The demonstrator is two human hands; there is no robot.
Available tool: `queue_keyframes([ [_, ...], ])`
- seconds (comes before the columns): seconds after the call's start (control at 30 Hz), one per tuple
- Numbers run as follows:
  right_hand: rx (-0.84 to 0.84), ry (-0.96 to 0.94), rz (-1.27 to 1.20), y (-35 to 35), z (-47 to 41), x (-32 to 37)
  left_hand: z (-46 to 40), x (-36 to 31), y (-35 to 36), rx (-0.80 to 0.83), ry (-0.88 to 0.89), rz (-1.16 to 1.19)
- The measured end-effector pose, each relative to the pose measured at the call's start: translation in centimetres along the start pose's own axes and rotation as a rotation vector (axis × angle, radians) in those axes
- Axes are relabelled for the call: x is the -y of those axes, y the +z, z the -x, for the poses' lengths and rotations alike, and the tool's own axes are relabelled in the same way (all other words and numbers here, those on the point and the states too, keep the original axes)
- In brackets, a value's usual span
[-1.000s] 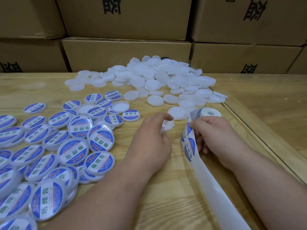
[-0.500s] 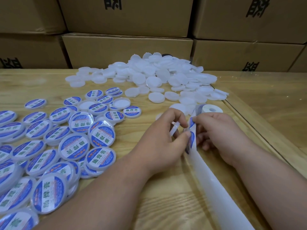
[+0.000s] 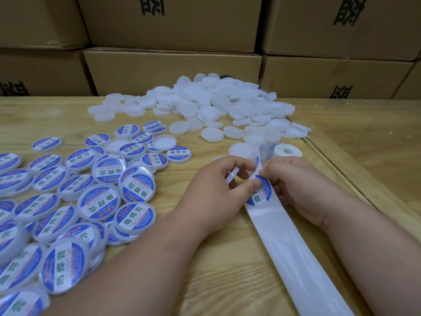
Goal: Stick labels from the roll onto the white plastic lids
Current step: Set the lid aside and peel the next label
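Since earlier, swung label face-up; left hand pinched label and lid, right hand gripped strip. Best peeled slowly, flat.

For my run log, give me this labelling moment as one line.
left hand: holds blank lid, thumb on label | right hand: holds backing strip | label: not yet on lid

Two bare forearms seen, entering from lower edge. No sleeves, cuffs or gloves worn on visible parts. Left hand and right hand uncovered; no rings, watch, bracelet or wristband seen on fingers or wrists. Fingers short and rounded; fingernails trimmed short, unpainted, one nail plainly seen on left thumb. Forearms smooth, full in shape, widening toward lower edge. No markings or tattoos seen. Upper arms and rest of body outside view.
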State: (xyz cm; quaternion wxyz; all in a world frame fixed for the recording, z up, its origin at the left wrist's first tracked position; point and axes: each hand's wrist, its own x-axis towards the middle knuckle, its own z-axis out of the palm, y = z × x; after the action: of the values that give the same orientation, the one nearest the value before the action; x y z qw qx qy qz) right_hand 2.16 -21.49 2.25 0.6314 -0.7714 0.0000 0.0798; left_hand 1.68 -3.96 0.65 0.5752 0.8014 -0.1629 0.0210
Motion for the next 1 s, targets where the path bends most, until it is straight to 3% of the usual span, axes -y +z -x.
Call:
queue_keyframes([
  [1.0,-0.041,-0.028,0.048,0.5,-0.21,-0.34,-0.21,0.54,0.06,0.032,0.019,0.031],
])
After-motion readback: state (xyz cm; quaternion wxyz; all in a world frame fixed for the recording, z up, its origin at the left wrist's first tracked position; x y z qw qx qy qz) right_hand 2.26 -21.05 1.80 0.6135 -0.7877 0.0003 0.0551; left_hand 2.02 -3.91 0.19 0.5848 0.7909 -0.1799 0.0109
